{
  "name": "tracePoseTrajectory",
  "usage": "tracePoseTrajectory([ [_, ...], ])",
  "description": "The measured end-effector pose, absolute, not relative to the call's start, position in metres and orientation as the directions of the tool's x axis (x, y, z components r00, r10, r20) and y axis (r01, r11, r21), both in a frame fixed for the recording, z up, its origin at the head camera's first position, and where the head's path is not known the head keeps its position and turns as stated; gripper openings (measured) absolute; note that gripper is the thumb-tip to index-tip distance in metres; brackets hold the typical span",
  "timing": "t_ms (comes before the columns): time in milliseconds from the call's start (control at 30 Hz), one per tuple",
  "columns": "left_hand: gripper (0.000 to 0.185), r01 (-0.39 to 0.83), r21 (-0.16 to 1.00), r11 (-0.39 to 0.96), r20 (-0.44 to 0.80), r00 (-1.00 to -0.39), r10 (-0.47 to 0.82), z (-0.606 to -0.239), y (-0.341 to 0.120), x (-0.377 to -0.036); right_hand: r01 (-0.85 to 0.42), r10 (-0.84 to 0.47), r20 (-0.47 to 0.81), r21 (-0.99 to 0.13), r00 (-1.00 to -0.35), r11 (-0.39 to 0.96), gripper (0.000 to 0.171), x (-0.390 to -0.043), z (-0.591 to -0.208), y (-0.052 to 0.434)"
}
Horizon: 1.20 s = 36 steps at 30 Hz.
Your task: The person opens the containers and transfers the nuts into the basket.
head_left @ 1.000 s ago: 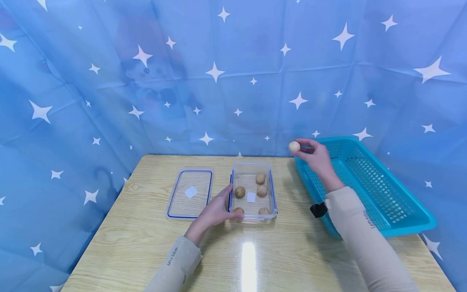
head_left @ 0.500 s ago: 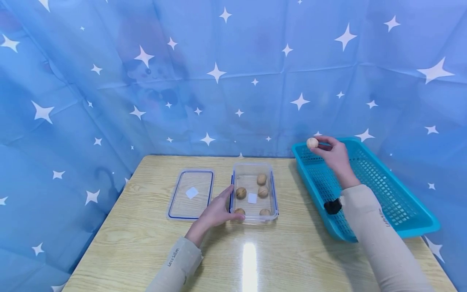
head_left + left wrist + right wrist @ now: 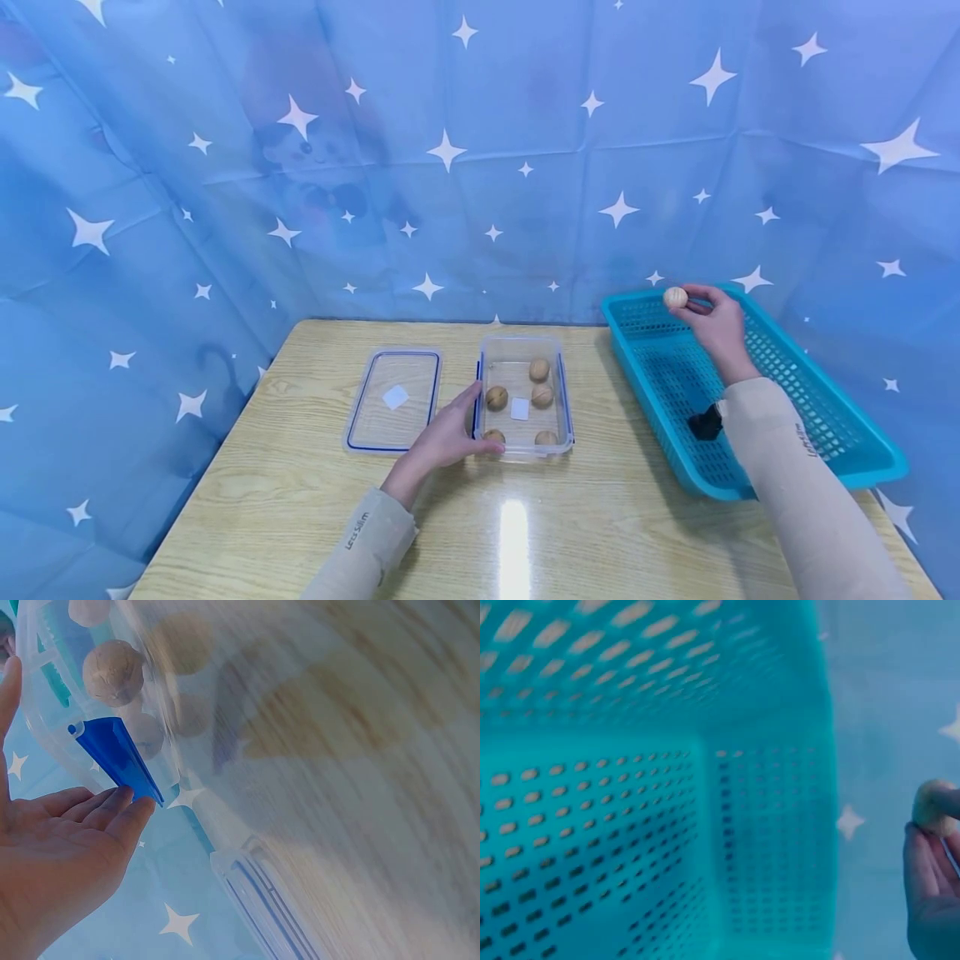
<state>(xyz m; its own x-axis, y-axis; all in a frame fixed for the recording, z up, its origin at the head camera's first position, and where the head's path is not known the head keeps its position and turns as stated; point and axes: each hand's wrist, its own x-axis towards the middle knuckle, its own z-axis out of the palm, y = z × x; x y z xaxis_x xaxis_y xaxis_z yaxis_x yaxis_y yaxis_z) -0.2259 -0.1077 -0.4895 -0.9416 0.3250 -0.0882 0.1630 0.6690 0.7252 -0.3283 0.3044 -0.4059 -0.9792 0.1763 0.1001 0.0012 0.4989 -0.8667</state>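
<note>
My right hand (image 3: 722, 327) pinches a walnut (image 3: 675, 297) between thumb and fingertips, above the far left part of a turquoise plastic basket (image 3: 651, 393). In the right wrist view the same walnut (image 3: 933, 808) shows at the right edge, clear of the basket wall. On the table, my left hand (image 3: 450, 433) rests against the left side of a clear plastic box (image 3: 566, 398), fingers fairly straight and thumb along its near corner. Several walnuts (image 3: 539, 369) lie inside the box. In the left wrist view, fingertips touch its blue side clasp (image 3: 116, 754).
A clear lid (image 3: 393, 427) with a blue seal lies flat left of the box. The basket takes up the right side of the wooden table (image 3: 585, 533). A blue star-patterned curtain (image 3: 495, 192) hangs behind and around the table.
The right hand has moved right with the walnut, from the basket's left rim to over its inside. The left hand stays at the box.
</note>
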Motion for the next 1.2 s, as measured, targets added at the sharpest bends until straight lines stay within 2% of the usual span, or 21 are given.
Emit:
tracePoseTrajectory([
  [267,0.111,0.155,0.723,0.673,-0.093,-0.944,0.317,-0.491,-0.108,-0.226,0.03,0.162,0.068,-0.844,-0.984,0.536,0.06,-0.334,-0.435,0.322],
  [533,0.111,0.157,0.714,0.683,-0.098,-0.943,0.319,-0.492,-0.107,-0.227,0.047,0.093,0.007,-0.824,-0.996,0.565,0.057,-0.336,-0.46,0.337],
  [967,0.112,0.152,0.712,0.686,-0.1,-0.945,0.313,-0.492,-0.107,-0.227,0.087,-0.015,-0.131,-0.737,-0.991,0.67,0.057,-0.338,-0.481,0.346],
  [1200,0.111,0.153,0.715,0.683,-0.099,-0.944,0.316,-0.492,-0.107,-0.227,0.051,-0.079,-0.155,-0.692,-0.985,0.72,0.055,-0.339,-0.489,0.346],
])
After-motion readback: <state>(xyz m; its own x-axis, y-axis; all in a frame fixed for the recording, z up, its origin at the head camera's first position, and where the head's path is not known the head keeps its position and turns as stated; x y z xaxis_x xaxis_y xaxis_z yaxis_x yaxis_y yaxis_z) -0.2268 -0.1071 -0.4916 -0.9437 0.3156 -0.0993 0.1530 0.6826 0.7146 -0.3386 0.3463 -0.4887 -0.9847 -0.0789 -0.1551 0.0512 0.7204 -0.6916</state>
